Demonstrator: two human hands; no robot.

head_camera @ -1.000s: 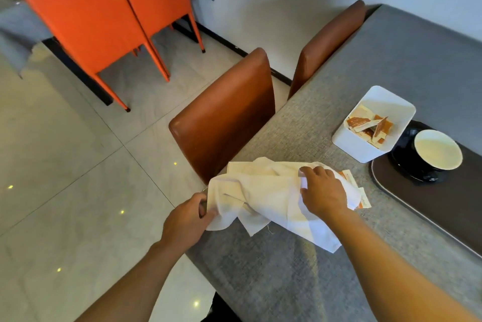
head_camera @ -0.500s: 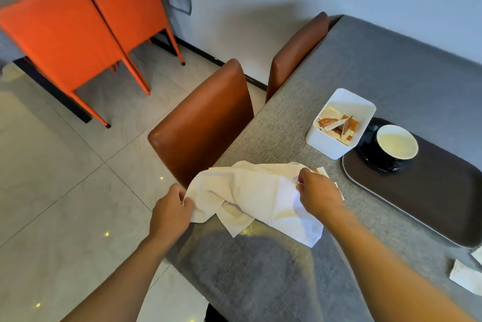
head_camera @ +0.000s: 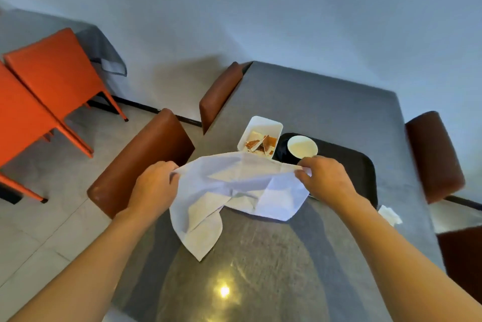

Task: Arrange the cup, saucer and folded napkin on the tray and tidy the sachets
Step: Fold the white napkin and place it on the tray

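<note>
A grey table fills the middle; three brown chairs sit close against its sides, and part of a fourth shows at the right edge; two orange chairs stand on the pale floor at the left, by a grey wall.

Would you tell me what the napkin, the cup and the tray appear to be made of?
Napkin: soft white woven cloth, since it creases and drapes limply. Cup: probably glazed ceramic, smooth and pale inside. Tray: likely dark matt plastic with a rounded rim, though this is uncertain.
</note>
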